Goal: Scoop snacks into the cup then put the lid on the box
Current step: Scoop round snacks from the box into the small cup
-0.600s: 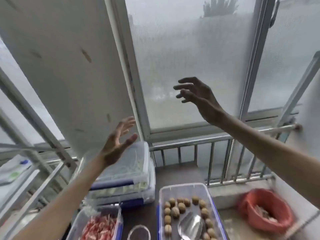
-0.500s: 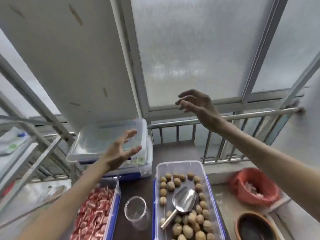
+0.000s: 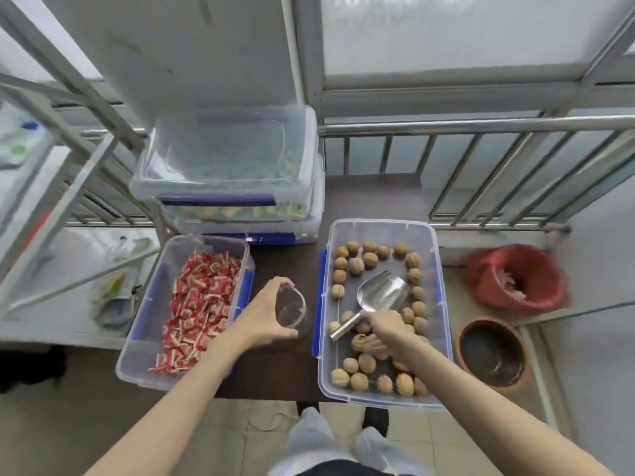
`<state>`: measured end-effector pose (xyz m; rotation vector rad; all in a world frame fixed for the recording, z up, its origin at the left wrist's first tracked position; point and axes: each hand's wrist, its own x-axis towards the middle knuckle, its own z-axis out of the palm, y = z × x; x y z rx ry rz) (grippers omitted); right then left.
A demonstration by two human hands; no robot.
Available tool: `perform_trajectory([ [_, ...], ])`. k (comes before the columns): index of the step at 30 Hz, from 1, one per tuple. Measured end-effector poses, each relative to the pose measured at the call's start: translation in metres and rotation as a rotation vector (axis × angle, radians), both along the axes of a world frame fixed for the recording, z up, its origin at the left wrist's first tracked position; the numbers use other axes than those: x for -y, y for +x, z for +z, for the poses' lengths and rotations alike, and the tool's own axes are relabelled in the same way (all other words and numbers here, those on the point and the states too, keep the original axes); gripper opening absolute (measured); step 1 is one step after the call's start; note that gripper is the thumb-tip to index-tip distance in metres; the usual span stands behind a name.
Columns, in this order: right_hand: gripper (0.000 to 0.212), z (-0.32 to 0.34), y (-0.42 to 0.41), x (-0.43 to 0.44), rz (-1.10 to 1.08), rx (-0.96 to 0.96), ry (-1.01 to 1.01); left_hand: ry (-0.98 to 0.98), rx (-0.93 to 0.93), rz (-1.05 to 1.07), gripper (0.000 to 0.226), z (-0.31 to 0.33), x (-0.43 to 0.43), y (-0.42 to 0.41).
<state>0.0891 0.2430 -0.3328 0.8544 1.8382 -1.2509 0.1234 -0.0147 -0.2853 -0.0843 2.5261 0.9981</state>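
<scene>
- A moment ago both my hands were up in the air by the window — now they are down on the table.
- My left hand [image 3: 264, 316] wraps around the clear cup [image 3: 290, 308], between the two open boxes.
- My right hand [image 3: 386, 329] closes on the handle of the metal scoop [image 3: 376, 297] in the walnut box [image 3: 433, 269].
- No nuts in the cup yet — scooping comes next, I think.

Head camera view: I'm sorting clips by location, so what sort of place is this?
Probably an enclosed home balcony used for storage: a frosted window above a metal railing, clear bins of snacks on a small dark table.
</scene>
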Motion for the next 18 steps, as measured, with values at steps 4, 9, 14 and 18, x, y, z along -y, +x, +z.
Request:
perform_trajectory([
  [4,0.041,-0.003,-0.006,0.031,-0.174,0.107,-0.064,0.027,-0.083,0.091,0.077,-0.010,-0.007,0.006],
  [9,0.030,-0.017,-0.004,0.059,-0.197,0.009,0.112,0.036,-0.105,0.130,0.077,-0.015,-0.009,0.008],
  [14,0.014,-0.009,0.000,0.054,-0.226,-0.052,0.110,0.037,-0.124,0.131,0.077,-0.014,-0.010,0.008],
  [18,0.008,0.008,0.002,0.023,-0.065,-0.123,0.133,0.045,-0.161,0.121,0.078,-0.013,-0.010,0.010],
])
